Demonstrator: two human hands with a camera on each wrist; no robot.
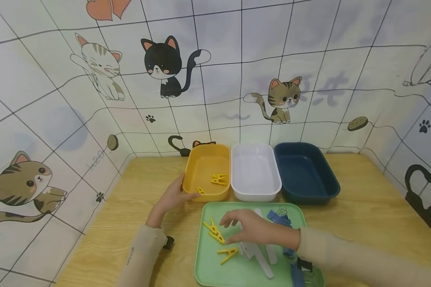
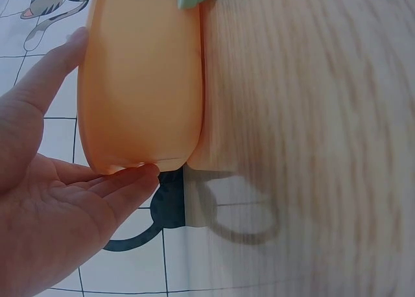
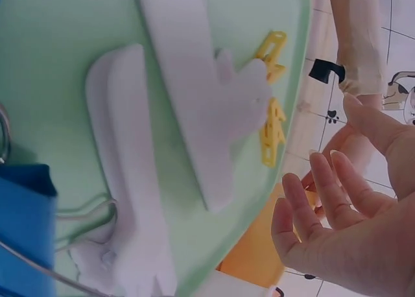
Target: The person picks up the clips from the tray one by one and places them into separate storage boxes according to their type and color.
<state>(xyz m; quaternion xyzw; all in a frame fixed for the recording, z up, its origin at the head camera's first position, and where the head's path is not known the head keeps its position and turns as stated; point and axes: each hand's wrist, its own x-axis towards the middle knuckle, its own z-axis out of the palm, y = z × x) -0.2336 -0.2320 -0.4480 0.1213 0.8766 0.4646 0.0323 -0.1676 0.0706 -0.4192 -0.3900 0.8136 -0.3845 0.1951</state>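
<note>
My left hand point(image 1: 172, 195) holds the near left corner of a yellow bin point(image 1: 205, 165), thumb by the front and fingers along the side. Several yellow clothespins point(image 1: 219, 180) lie inside it. Above a green tray point(image 1: 215, 275), my right hand point(image 1: 249, 227) hovers with its fingers spread and loosely bent, holding nothing. Close to those fingertips are yellow clothespins point(image 1: 214, 231) on the tray's left part. White bag clips point(image 3: 188, 83) lie under the right hand and are partly hidden in the head view. Blue binder clips point(image 1: 278, 218) lie on the tray's right side, partly covered by the right forearm.
A white bin point(image 1: 256, 171) and a dark blue bin point(image 1: 305, 171) stand in a row right of the yellow one, just behind the tray. All rest on a wooden table point(image 1: 154, 167) against a wall point(image 1: 222, 40) with cat drawings.
</note>
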